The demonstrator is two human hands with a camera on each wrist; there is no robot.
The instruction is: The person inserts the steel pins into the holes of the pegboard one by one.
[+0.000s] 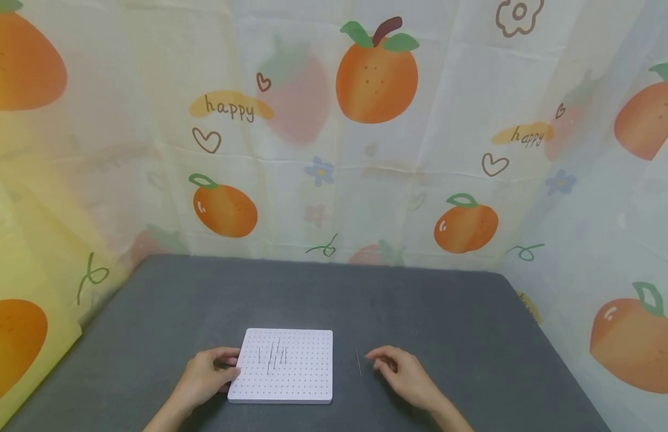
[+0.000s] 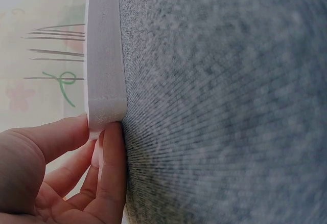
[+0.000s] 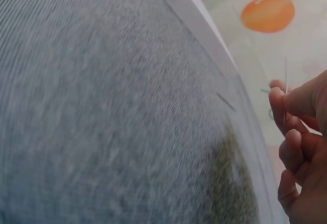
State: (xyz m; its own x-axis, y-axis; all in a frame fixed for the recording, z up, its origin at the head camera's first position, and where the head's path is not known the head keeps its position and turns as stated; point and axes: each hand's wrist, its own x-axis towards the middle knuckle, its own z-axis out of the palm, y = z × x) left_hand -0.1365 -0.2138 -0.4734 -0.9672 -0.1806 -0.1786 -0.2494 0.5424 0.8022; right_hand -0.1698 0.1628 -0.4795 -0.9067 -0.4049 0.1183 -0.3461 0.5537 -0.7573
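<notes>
A white square board [image 1: 282, 384] with rows of small holes lies on the dark table. Several thin needles [image 2: 56, 37] stand up from its face, toward its left half in the head view. My left hand [image 1: 207, 373] grips the board's left edge, thumb on the upper edge and fingers at the side and underside. To the right of the board is my right hand [image 1: 404, 375], fingers bent. In the right wrist view it pinches a thin needle [image 3: 286, 75] between thumb and forefinger. A slim line like a needle [image 1: 358, 362] shows just left of its fingertips in the head view.
The dark grey table [image 1: 431, 318] reaches back to a hanging cloth [image 1: 366, 198] printed with oranges and strawberries, which also runs along both sides. A short dark line [image 3: 226, 102] shows on the table in the right wrist view; whether needle or shadow, I cannot tell.
</notes>
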